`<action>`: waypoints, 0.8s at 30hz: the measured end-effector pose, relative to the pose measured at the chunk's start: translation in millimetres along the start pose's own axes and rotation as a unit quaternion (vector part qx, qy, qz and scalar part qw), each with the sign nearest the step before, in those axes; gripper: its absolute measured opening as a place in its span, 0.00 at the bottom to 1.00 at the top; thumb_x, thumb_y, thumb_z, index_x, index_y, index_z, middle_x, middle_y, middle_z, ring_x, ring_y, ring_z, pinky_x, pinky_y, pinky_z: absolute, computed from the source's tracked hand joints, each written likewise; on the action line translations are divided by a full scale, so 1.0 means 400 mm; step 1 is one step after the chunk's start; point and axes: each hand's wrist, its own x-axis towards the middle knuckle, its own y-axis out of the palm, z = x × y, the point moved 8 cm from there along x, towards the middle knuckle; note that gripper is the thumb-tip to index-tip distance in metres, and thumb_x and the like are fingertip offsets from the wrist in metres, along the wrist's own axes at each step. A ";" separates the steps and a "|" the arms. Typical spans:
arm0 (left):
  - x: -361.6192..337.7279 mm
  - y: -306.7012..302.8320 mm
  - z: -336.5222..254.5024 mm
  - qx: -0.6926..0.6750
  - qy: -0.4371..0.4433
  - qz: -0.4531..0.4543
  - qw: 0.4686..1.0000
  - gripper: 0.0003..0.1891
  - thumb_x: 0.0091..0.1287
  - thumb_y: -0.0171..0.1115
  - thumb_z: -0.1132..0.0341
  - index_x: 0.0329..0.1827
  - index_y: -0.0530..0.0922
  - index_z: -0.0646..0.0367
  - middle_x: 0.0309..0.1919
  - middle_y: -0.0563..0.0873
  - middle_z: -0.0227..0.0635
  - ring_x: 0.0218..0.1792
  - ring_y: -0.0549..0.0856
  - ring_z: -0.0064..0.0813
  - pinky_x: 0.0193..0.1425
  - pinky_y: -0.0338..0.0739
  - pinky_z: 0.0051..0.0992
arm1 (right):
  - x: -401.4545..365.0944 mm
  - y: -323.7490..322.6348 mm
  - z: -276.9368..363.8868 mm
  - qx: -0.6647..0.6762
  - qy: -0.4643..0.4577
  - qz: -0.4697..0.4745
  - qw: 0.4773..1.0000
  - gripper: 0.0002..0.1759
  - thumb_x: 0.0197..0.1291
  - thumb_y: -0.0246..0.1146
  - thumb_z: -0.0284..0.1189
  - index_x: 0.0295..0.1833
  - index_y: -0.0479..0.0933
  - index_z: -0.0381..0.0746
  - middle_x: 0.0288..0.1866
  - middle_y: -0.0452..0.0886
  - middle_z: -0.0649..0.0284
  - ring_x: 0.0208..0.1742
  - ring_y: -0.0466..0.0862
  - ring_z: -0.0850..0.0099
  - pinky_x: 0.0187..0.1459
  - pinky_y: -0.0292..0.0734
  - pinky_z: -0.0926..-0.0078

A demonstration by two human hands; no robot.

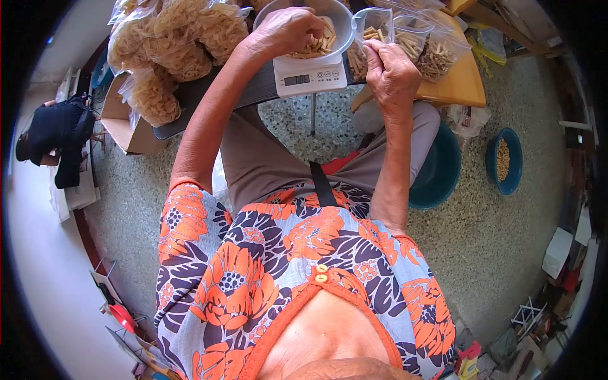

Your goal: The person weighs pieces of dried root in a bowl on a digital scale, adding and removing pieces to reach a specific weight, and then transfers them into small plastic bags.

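Fingers of the left hand (288, 30) are bent down into a round, translucent plastic bowl (349, 39) at twelve o'clock, among the stick pieces (324, 45); whether they grip one, I cannot tell. Thumb and forefinger of the right hand (394, 77), at one o'clock, are closed on the thin edge of a clear bag (373, 20), which has similar pieces inside. These pieces are short, narrow and tan, with a dry, rough look, and lie loosely in different directions. Under the bowl is a white, smooth scale (311, 87) with rounded corners and a small grey display. Between ten and eleven o'clock, wrinkled clear bags (180, 38) hold thin, curled, pale brown material. Near three o'clock is a round teal tub (437, 168) on the speckled floor (487, 240).
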 end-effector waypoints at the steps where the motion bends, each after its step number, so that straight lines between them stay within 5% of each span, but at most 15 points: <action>1: -0.001 0.021 0.013 0.017 -0.010 0.025 0.999 0.05 0.62 0.74 0.71 0.38 0.90 0.49 0.42 0.89 0.34 0.47 0.90 0.39 0.51 0.84 0.39 | 0.001 0.000 -0.001 0.000 -0.002 0.001 1.000 0.07 0.63 0.73 0.28 0.46 0.90 0.41 0.41 0.91 0.57 0.41 0.92 0.57 0.44 0.87 0.65; 13: -0.007 0.008 -0.013 0.063 0.041 0.020 0.997 0.04 0.68 0.67 0.69 0.39 0.88 0.48 0.45 0.88 0.34 0.48 0.90 0.41 0.49 0.83 0.39 | 0.005 -0.001 0.001 -0.009 -0.003 0.010 1.000 0.08 0.63 0.74 0.28 0.47 0.90 0.41 0.42 0.91 0.57 0.41 0.92 0.58 0.44 0.88 0.66; 24: -0.003 0.003 -0.021 0.071 0.033 0.055 0.995 0.06 0.65 0.70 0.71 0.41 0.89 0.46 0.48 0.88 0.33 0.50 0.90 0.40 0.49 0.84 0.38 | 0.009 0.001 0.006 -0.012 -0.012 0.009 1.000 0.07 0.64 0.74 0.29 0.46 0.89 0.41 0.40 0.91 0.58 0.40 0.92 0.59 0.43 0.88 0.65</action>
